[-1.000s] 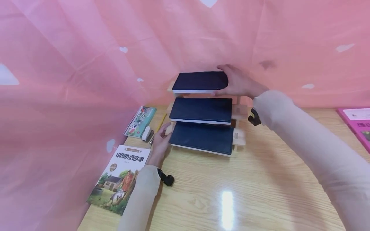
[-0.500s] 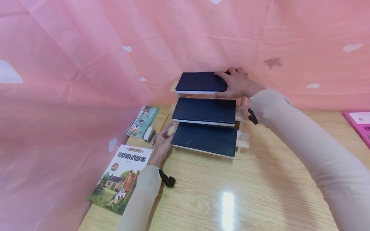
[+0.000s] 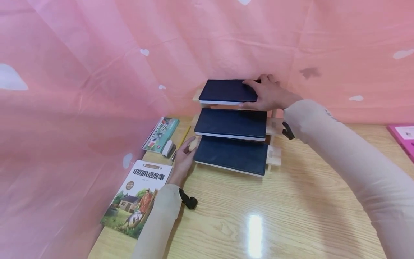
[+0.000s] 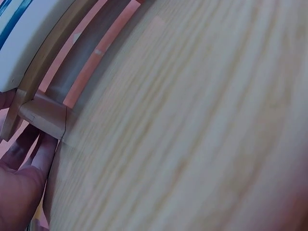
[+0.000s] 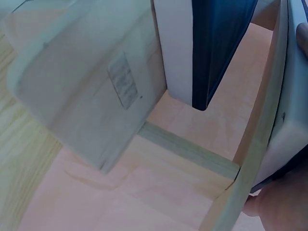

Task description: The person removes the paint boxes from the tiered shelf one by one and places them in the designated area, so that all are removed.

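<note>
Three dark blue notebooks lie one per tier on a stepped wooden rack [image 3: 274, 155]: a top notebook [image 3: 226, 90], a middle notebook [image 3: 230, 122] and a bottom notebook [image 3: 230, 154]. My right hand [image 3: 270, 92] grips the right end of the top one, one digit over its cover and another at its front edge. At the rack's lower left side, my left hand [image 3: 183, 158] holds the wood. The left wrist view has the left hand [image 4: 19, 192] close under a wooden crosspiece [image 4: 45, 115]. In the right wrist view, a bare rack board [image 5: 82, 86] juts past a notebook [image 5: 224, 43].
An illustrated storybook [image 3: 137, 199] lies at left beside my forearm. Behind it are a green booklet [image 3: 160, 135], a white eraser [image 3: 167, 148] and a yellow pencil [image 3: 185, 135]. A pink book [image 3: 404, 138] sits at far right. Pink cloth [image 3: 245, 43] hangs behind the rack.
My right hand has shifted from the top notebook's right end to lie partly over its cover. The head view has turned slightly. The left hand keeps its place at the rack.
</note>
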Demonstrator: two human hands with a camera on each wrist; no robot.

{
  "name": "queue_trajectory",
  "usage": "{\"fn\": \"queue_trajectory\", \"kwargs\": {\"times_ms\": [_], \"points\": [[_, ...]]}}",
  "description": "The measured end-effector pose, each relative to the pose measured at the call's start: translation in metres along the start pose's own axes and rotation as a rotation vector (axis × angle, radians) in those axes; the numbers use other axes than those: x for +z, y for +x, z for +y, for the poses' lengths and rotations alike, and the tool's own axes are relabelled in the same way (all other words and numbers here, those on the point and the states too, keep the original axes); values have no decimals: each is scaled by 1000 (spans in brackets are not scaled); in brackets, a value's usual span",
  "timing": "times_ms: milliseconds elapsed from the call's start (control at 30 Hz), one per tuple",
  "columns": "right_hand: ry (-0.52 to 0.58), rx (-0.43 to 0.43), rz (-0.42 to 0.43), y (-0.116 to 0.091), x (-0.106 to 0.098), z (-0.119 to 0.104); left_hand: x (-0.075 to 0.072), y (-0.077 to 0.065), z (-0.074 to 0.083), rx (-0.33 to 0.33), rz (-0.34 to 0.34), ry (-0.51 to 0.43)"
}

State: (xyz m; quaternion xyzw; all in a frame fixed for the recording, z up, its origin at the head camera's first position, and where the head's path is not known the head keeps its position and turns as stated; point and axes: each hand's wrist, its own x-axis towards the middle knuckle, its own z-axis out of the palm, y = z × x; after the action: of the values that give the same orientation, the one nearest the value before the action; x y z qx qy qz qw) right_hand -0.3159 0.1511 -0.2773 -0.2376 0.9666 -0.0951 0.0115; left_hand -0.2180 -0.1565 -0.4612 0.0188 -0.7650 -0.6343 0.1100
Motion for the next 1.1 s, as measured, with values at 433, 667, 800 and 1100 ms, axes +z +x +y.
{"fn": "queue_trajectory", "kwargs": {"times_ms": [433, 667, 800, 1100], "points": [[33, 14, 59, -11, -2, 1, 2, 1, 3, -30, -21, 22], [49, 3, 118, -27, -8, -3, 2, 2, 2, -9, -24, 15], [34, -5, 147, -45, -12, -4, 3, 1, 3, -13, -25, 10], [48, -44, 259, -105, -21, 0, 7, 2, 8, -20, -45, 18]]}}
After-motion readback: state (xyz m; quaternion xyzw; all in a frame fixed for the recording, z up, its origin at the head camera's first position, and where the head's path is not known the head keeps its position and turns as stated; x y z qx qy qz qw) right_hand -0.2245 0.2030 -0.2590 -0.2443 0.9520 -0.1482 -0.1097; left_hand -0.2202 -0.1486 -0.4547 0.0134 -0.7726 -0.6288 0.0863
